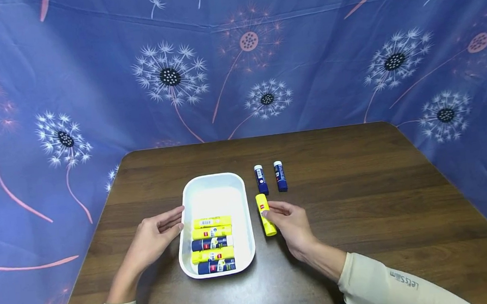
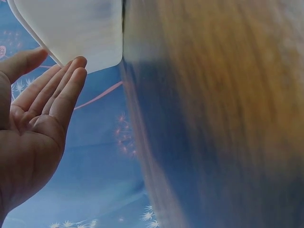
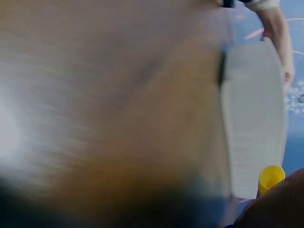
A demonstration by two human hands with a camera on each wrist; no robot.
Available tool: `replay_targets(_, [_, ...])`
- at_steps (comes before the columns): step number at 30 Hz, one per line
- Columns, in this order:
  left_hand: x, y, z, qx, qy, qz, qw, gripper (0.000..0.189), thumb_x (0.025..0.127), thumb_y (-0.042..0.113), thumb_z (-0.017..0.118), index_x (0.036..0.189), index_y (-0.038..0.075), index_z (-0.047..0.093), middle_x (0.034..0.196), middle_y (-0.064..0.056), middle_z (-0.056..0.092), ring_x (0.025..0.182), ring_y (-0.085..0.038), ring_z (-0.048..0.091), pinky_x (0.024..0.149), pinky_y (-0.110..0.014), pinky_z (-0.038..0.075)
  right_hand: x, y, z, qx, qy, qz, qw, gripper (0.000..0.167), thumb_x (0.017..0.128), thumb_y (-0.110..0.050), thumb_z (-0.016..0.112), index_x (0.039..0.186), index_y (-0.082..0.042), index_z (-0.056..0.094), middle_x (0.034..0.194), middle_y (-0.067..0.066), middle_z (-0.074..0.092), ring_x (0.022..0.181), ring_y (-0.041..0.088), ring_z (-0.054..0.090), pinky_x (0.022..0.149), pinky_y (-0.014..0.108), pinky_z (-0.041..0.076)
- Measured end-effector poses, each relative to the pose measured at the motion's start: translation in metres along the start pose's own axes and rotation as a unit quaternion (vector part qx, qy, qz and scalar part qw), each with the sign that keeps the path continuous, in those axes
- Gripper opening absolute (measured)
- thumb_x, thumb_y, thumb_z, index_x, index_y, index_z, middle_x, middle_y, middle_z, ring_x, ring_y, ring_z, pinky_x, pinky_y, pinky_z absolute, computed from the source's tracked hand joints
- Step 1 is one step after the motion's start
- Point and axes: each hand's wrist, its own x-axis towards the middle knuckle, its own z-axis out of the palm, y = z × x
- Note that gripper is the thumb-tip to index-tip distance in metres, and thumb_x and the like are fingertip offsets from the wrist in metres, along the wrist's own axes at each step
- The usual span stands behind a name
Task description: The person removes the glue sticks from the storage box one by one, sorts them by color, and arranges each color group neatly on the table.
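Observation:
My right hand (image 1: pixel 293 226) pinches a yellow glue stick (image 1: pixel 261 201) between thumb and fingers, just off the right wall of a white tray (image 1: pixel 214 191). One end of that stick shows past the hand in the right wrist view. My left hand (image 1: pixel 149 238) touches the tray's left side with its fingers extended, as the left wrist view also shows. Inside the tray's near half, yellow glue sticks (image 1: pixel 212 232) and dark blue glue sticks (image 1: pixel 209 243) lie crosswise in a row. The far half shows bare white floor.
Two blue glue sticks with white ends, a left one (image 1: pixel 261 180) and a right one (image 1: pixel 280 176), lie beyond my right hand. Everything is on a brown wooden table (image 1: pixel 356 182). A blue dandelion-print cloth (image 1: pixel 322 71) hangs behind the table's far edge.

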Motion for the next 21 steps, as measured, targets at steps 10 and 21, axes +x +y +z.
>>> replay_targets(10, [0.000,0.000,-0.001,0.005,-0.001,-0.002,1.0000,0.045,0.095,0.009,0.074,0.139,0.005,0.065,0.130,-0.016,0.073,0.122,-0.029,0.071,0.099,-0.036,0.060,-0.007,0.029,-0.008,-0.080,0.043,-0.034,0.9953,0.042,0.086,0.000,0.075,0.127,0.008,0.067,0.111,0.022,0.072,0.085,0.010,0.066,0.067,0.014,0.057])
replay_targets(21, [-0.001,0.003,-0.001,0.020,0.001,-0.006,0.9998,0.045,0.095,0.009,0.074,0.139,0.004,0.065,0.129,-0.017,0.073,0.121,-0.030,0.071,0.098,-0.038,0.060,-0.010,0.040,-0.003,-0.268,0.074,-0.152,0.9485,0.036,0.078,-0.006,0.084,0.113,-0.002,0.077,0.095,0.008,0.072,0.081,0.012,0.069,0.068,0.013,0.055])
